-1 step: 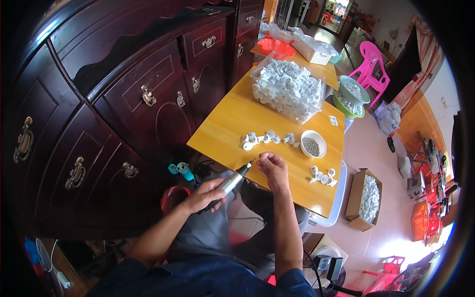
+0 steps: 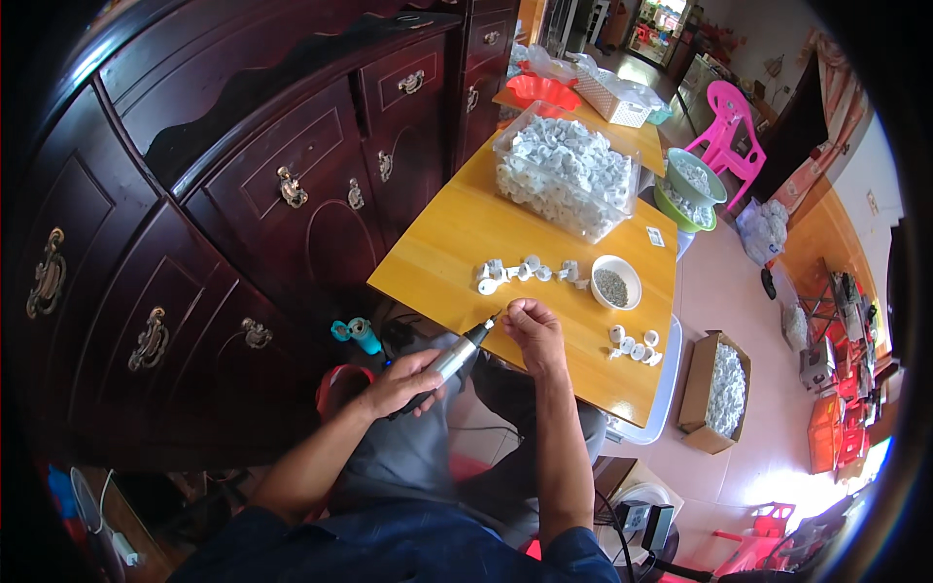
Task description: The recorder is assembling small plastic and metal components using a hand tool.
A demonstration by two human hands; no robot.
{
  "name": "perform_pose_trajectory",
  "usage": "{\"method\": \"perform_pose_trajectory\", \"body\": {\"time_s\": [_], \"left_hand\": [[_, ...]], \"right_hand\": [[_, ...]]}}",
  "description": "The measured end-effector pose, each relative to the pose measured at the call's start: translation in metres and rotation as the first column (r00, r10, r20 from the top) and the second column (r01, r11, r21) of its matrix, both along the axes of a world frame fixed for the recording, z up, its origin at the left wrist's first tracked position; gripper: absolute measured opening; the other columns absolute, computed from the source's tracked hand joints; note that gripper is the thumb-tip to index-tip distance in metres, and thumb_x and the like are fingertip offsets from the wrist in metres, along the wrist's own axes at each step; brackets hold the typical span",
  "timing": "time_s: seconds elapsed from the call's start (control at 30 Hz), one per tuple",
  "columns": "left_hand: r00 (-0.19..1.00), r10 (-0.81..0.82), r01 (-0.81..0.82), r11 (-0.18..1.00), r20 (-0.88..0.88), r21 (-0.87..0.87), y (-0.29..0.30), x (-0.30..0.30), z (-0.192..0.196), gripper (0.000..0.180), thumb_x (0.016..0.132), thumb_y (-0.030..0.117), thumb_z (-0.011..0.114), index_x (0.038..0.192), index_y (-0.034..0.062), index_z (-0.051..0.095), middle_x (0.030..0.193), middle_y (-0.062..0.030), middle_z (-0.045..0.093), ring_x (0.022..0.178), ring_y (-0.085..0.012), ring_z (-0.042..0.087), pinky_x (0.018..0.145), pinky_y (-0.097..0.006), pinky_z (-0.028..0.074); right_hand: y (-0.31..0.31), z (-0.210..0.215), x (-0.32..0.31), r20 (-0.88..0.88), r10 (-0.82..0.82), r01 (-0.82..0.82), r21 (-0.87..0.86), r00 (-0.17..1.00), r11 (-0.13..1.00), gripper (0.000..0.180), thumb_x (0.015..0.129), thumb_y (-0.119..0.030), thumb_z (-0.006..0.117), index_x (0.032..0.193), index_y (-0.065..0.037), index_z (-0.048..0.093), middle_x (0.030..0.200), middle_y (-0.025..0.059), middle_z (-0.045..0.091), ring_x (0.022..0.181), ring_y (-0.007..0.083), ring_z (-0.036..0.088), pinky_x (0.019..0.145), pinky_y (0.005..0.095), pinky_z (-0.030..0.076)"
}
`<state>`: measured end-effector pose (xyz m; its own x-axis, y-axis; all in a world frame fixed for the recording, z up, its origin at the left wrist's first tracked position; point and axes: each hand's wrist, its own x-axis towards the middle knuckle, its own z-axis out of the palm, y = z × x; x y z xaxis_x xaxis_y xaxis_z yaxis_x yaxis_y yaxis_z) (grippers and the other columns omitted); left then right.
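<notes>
My left hand [image 2: 403, 384] is wrapped round a silver and black electric screwdriver [image 2: 454, 360], whose tip points up and away toward the table. Close by the tip, my right hand [image 2: 535, 335] has its thumb and fingers pinched together. Whatever the pinch holds is too small to make out. Beyond my hands a row of small white plastic parts [image 2: 489, 286] lies on the yellow wooden table [image 2: 428, 255]. A white bowl [image 2: 631, 275] of tiny grey metal pieces stands to the right of that row. Several more round white parts [image 2: 639, 352] lie nearer the right edge.
At the table's far side sits a clear plastic bin [image 2: 595, 225] heaped with white parts. Dark wooden cabinets [image 2: 282, 146] line the left. On the floor to the right is a cardboard box [image 2: 696, 396] of white pieces. A pink chair [image 2: 724, 126] stands farther back.
</notes>
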<state>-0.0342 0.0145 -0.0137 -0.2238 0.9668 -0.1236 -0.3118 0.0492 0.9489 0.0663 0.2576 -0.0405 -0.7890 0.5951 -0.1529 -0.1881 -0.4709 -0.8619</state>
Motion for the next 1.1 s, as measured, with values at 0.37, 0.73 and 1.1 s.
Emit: {"method": "perform_pose_trajectory", "body": {"time_s": [0.37,0.73,1.1], "left_hand": [[1.000,-0.010,0.010,1.000,0.014,0.002,-0.003,-0.002,0.001,0.048,0.096,0.035,0.057,0.127,0.0002,0.047,0.083,-0.0032,0.057,0.061,-0.0064,0.054,0.050,-0.020,0.046],[1.000,-0.019,0.019,1.000,0.022,0.001,-0.005,-0.005,0.003,0.043,0.096,0.033,0.056,0.124,0.0005,0.048,0.082,-0.0024,0.057,0.058,-0.0059,0.052,0.049,-0.020,0.046],[0.999,-0.020,0.020,1.000,0.037,0.002,-0.006,-0.008,-0.001,0.047,0.096,0.033,0.055,0.127,-0.0005,0.047,0.082,-0.0029,0.056,0.057,-0.0072,0.053,0.048,-0.021,0.045]], "right_hand": [[-0.007,0.007,-0.008,-0.052,0.080,-0.087,-0.149,0.995,0.985,0.005,0.089,-0.001,0.063,0.094,-0.003,0.064,0.083,0.0047,0.065,0.074,0.0143,0.063,0.066,0.0244,0.055],[-0.003,0.001,-0.011,-0.085,0.112,-0.125,-0.181,0.990,0.975,0.006,0.090,-0.002,0.064,0.095,-0.004,0.065,0.083,0.0046,0.065,0.074,0.0151,0.064,0.066,0.0249,0.055],[0.001,0.003,-0.012,-0.095,0.196,-0.208,-0.139,0.976,0.968,0.010,0.090,-0.003,0.064,0.100,-0.005,0.064,0.088,0.0033,0.066,0.077,0.0134,0.064,0.069,0.0253,0.054]]}}
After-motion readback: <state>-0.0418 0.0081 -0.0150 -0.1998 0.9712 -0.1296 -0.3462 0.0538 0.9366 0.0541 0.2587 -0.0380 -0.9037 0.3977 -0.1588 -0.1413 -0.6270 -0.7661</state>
